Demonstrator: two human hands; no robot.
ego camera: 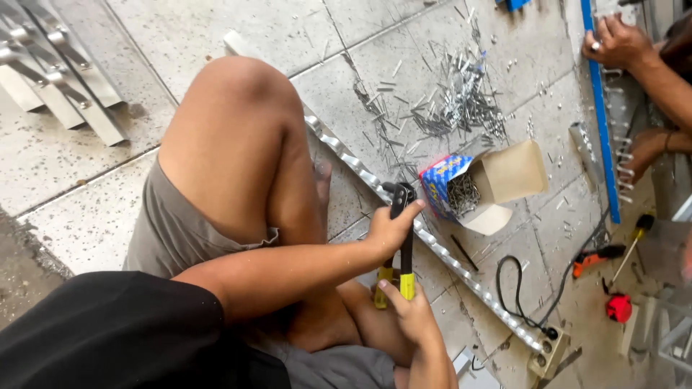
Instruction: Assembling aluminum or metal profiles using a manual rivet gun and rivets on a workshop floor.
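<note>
Gripping the rivet gun [401,238] upright over the metal strip [440,253]: left hand [389,229] high, right hand [409,313] on handles.

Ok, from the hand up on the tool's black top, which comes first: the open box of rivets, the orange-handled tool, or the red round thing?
From the left hand, in the head view:
1. Open rivet box, just to its right.
2. Orange-handled tool, further right on the floor.
3. Red round thing, farthest, lower right.

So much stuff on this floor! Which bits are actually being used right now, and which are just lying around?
In use:
- rivet tool, gripped by left hand and right hand
- long metal strip under it
- open box of rivets

Lying about:
- spent pins
- screwdriver
- stacked metal strips
- power strip
</note>
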